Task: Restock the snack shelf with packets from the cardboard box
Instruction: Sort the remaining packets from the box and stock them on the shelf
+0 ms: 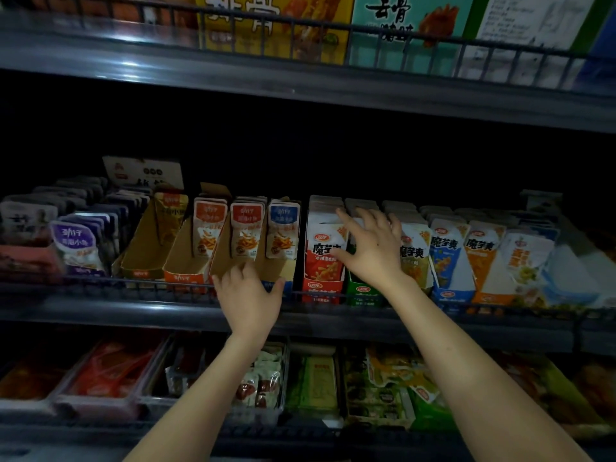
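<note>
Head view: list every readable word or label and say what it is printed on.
"魔芋爽": blue packet and orange packet.
"魔芋", the rest hidden by the right hand: red-and-white packet.
"去骨": teal box.
"排骨", tops cut off by the frame: yellow box.
Too blurred to read: white sign at the back, small orange-topped packets.

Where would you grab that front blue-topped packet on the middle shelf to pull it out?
Probably the top edge, pinched front and back, coming from above and in front. The blue-topped packet stands upright in its cardboard tray, with tray walls close on both sides and more packets behind, so only the top and face are free.
</note>
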A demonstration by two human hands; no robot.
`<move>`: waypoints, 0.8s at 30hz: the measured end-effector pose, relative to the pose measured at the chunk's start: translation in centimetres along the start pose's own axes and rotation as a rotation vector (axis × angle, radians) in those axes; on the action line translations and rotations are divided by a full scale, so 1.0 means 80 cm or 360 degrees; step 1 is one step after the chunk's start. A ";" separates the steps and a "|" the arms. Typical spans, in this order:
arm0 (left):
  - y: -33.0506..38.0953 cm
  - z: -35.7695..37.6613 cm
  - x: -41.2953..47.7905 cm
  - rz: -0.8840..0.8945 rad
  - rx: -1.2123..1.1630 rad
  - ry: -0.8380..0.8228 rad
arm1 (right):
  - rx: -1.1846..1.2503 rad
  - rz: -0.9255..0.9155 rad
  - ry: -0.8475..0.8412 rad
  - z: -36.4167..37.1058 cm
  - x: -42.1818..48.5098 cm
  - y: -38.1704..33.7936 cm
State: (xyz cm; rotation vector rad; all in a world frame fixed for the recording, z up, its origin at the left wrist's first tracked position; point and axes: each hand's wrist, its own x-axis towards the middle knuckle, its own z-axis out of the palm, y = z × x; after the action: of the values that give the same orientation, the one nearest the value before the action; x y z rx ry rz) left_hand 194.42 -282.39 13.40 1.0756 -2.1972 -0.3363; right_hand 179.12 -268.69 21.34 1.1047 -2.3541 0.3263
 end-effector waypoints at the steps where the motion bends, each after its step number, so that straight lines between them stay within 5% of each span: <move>1: -0.001 -0.004 -0.002 0.0014 0.0001 0.0009 | 0.0042 -0.0005 0.0044 -0.002 -0.005 0.001; 8: -0.031 -0.043 -0.049 0.0056 -0.0183 0.0083 | 0.0210 0.0023 0.0418 -0.031 -0.076 -0.014; 11: -0.064 -0.055 -0.098 0.0047 -0.0318 0.0072 | 0.0420 0.0053 0.0376 -0.021 -0.152 -0.032; 16: -0.169 -0.028 -0.204 -0.0075 -0.0217 -0.0186 | 0.0562 0.0000 -0.0030 0.063 -0.303 -0.064; 24: -0.326 0.020 -0.373 -0.0656 0.0158 -0.0680 | 0.0642 0.0216 -0.1184 0.205 -0.488 -0.107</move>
State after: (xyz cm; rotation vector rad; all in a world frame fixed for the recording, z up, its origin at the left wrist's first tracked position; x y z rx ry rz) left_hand 222.40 -275.76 -13.89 1.6400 -2.3596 -0.6984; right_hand 200.94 -255.84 -13.71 1.4352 -3.1219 0.5262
